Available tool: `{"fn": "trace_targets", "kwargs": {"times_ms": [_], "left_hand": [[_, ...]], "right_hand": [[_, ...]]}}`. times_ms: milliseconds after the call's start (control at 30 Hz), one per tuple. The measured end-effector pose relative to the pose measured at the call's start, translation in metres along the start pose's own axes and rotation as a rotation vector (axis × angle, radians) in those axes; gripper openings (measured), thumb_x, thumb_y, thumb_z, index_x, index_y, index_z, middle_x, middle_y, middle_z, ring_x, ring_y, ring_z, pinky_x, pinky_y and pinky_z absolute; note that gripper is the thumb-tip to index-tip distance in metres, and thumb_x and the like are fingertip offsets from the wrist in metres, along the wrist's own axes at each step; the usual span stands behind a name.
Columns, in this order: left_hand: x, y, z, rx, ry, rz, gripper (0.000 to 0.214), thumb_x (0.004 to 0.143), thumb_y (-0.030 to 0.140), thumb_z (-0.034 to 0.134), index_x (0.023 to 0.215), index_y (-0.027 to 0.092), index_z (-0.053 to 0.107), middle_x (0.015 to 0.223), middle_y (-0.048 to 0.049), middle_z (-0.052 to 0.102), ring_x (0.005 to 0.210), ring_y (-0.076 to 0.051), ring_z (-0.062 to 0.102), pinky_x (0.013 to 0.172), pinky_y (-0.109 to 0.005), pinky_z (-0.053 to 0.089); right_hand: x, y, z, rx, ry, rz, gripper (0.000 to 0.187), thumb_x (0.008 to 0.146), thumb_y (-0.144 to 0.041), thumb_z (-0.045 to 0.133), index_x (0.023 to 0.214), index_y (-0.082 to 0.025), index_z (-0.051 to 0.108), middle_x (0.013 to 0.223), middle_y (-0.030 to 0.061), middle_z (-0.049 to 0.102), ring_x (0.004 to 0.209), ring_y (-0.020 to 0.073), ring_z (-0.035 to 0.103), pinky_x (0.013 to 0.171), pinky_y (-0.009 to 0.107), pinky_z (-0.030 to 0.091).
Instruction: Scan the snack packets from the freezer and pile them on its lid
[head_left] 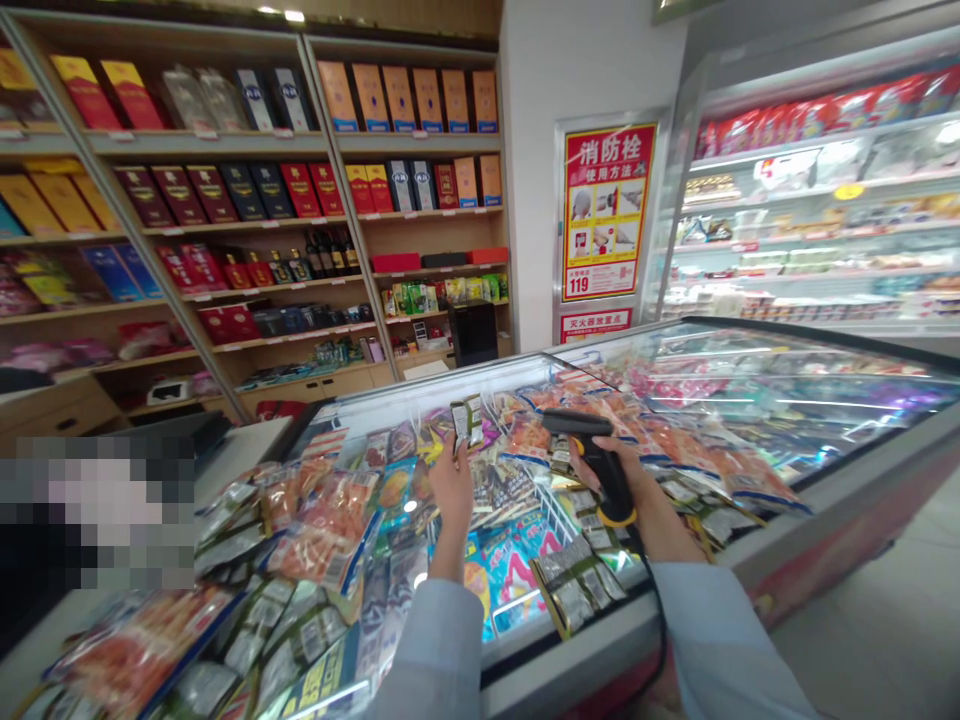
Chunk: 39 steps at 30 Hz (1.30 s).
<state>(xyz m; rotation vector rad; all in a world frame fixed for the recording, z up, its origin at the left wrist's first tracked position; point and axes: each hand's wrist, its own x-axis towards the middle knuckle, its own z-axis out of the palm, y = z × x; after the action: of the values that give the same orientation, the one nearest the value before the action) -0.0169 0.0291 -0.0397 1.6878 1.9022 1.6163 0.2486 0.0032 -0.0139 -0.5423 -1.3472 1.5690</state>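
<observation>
Left hand (452, 478) pinched small packet (466, 422) by lower end above freezer (847, 510), probably leaving printed face uncovered. Right hand (634, 478) wrapped scanner (606, 462) by handle, head pointing left toward packet, perhaps for clear line. Cord (661, 640) hung over freezer edge. Orange food bags (322, 530) lay heaped left, apparently using freezer top as ledge.
</observation>
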Motion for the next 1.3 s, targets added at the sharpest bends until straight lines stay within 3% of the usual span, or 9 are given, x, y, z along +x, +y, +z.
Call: {"fn": "trace_targets", "kwargs": {"times_ms": [200, 333, 567, 733, 833, 933, 1033, 1167, 1300], "left_hand": [[-0.001, 0.012, -0.009, -0.110, 0.015, -0.027, 0.039, 0.090, 0.035, 0.048, 0.119, 0.014, 0.064, 0.094, -0.0131, 0.074, 0.081, -0.023, 0.069, 0.073, -0.031, 0.051], [0.002, 0.026, -0.041, -0.221, 0.085, -0.047, 0.041, 0.089, 0.038, 0.050, 0.119, 0.015, 0.064, 0.102, -0.0128, 0.073, 0.086, -0.022, 0.069, 0.077, -0.031, 0.052], [0.013, 0.028, -0.168, -0.228, 0.302, 0.058, 0.041, 0.090, 0.041, 0.047, 0.114, 0.014, 0.065, 0.105, -0.0087, 0.072, 0.097, -0.020, 0.066, 0.084, -0.028, 0.049], [0.018, -0.020, -0.266, 0.004, 0.497, -0.026, 0.040, 0.087, 0.042, 0.048, 0.113, 0.018, 0.066, 0.102, -0.0071, 0.073, 0.093, -0.021, 0.065, 0.083, -0.029, 0.048], [0.014, -0.061, -0.303, 0.221, 0.581, -0.207, 0.040, 0.087, 0.042, 0.047, 0.108, 0.017, 0.069, 0.090, -0.0109, 0.073, 0.083, -0.025, 0.064, 0.078, -0.034, 0.047], [0.005, -0.096, -0.315, 0.406, 0.585, -0.338, 0.043, 0.087, 0.042, 0.044, 0.105, 0.014, 0.069, 0.078, -0.0141, 0.069, 0.076, -0.028, 0.062, 0.075, -0.040, 0.045], [-0.007, -0.120, -0.305, 0.592, 0.597, -0.303, 0.042, 0.087, 0.039, 0.042, 0.107, 0.012, 0.068, 0.081, -0.0153, 0.067, 0.085, -0.030, 0.059, 0.081, -0.044, 0.042], [-0.022, -0.133, -0.287, 0.762, 0.654, -0.232, 0.048, 0.088, 0.042, 0.040, 0.114, 0.008, 0.061, 0.105, -0.0193, 0.062, 0.102, -0.034, 0.053, 0.086, -0.046, 0.040], [-0.025, -0.139, -0.283, 0.667, 0.671, -0.159, 0.049, 0.089, 0.043, 0.041, 0.119, 0.008, 0.056, 0.116, -0.0198, 0.058, 0.107, -0.032, 0.052, 0.092, -0.046, 0.040]], "right_hand": [[-0.017, -0.016, 0.004, -0.012, 0.067, -0.101, 0.040, 0.074, -0.053, 0.054, 0.090, -0.016, 0.059, 0.042, -0.0020, 0.047, 0.035, 0.0125, 0.038, 0.034, 0.024, 0.029], [-0.030, -0.040, 0.024, -0.056, 0.072, -0.156, 0.040, 0.073, -0.053, 0.054, 0.090, -0.017, 0.059, 0.044, 0.0000, 0.048, 0.035, 0.0139, 0.038, 0.035, 0.026, 0.029], [-0.013, -0.059, 0.096, -0.094, 0.050, -0.229, 0.037, 0.070, -0.058, 0.054, 0.080, -0.022, 0.055, 0.041, -0.0010, 0.042, 0.035, 0.0135, 0.036, 0.037, 0.027, 0.027], [0.023, -0.032, 0.159, 0.017, -0.092, -0.253, 0.034, 0.073, -0.056, 0.053, 0.076, -0.022, 0.053, 0.042, -0.0011, 0.044, 0.037, 0.0134, 0.038, 0.038, 0.026, 0.028], [0.049, -0.003, 0.194, 0.117, -0.186, -0.219, 0.034, 0.074, -0.055, 0.053, 0.077, -0.021, 0.053, 0.043, -0.0023, 0.045, 0.036, 0.0127, 0.038, 0.037, 0.024, 0.029], [0.075, 0.034, 0.224, 0.224, -0.271, -0.154, 0.033, 0.075, -0.053, 0.054, 0.077, -0.020, 0.053, 0.043, -0.0028, 0.047, 0.036, 0.0122, 0.039, 0.035, 0.023, 0.031], [0.097, 0.077, 0.248, 0.337, -0.322, -0.097, 0.034, 0.075, -0.053, 0.055, 0.075, -0.019, 0.055, 0.043, -0.0029, 0.048, 0.035, 0.0114, 0.041, 0.034, 0.022, 0.034], [0.112, 0.133, 0.266, 0.440, -0.328, 0.022, 0.038, 0.076, -0.055, 0.056, 0.071, -0.017, 0.058, 0.041, -0.0032, 0.048, 0.032, 0.0100, 0.041, 0.032, 0.020, 0.035], [0.114, 0.163, 0.268, 0.439, -0.348, 0.154, 0.040, 0.075, -0.054, 0.058, 0.071, -0.015, 0.062, 0.039, -0.0018, 0.051, 0.030, 0.0102, 0.044, 0.032, 0.019, 0.037]]}}
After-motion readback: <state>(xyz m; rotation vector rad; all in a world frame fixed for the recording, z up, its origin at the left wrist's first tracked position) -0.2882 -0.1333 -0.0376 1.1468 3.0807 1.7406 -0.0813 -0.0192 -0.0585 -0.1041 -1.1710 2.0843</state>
